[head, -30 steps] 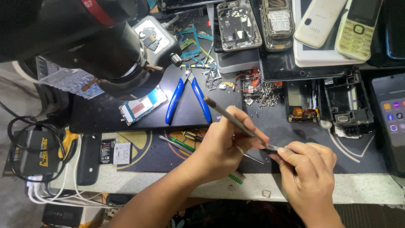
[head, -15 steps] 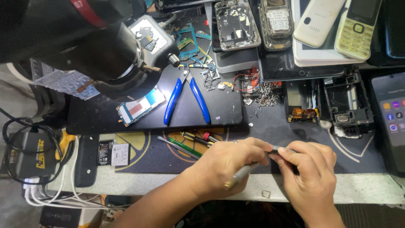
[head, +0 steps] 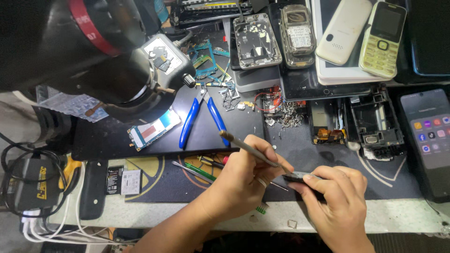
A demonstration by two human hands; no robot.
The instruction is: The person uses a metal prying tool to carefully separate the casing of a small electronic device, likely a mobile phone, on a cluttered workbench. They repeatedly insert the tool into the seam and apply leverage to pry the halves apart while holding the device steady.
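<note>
Hands at work near the front edge of the tabletop [head: 389, 218], seen from the head camera. Left hand [head: 246, 180] is closed around a thin metal-shafted tool [head: 251, 149], held like a pen; the shaft rises up and to the left, and its lower end meets a small dark component [head: 300, 177]. Right hand [head: 340, 201] pinches that component between thumb and fingertips, just above the pale front rim of the tabletop.

Open room is scant. A dark work mat [head: 328, 157] covers the area under and behind the hands. Blue-handled pliers [head: 202, 117] lie just beyond the tool's upper end, with a small circuit board [head: 154, 130] to their left. Spare tools, among them a green-handled screwdriver [head: 201, 172], lie just left of the left hand. A heap of small screws [head: 290, 115] lies behind the hands. A black phone frame [head: 372, 124] stands to the right, beside a smartphone with a lit screen [head: 429, 136] at the right edge.

Farther back, stripped phone housings [head: 257, 40] and two keypad phones [head: 382, 40] crowd the rear. A large black microscope body with a red band [head: 93, 51] overhangs the left side. A black charger with cables [head: 30, 189] sits at the left edge.
</note>
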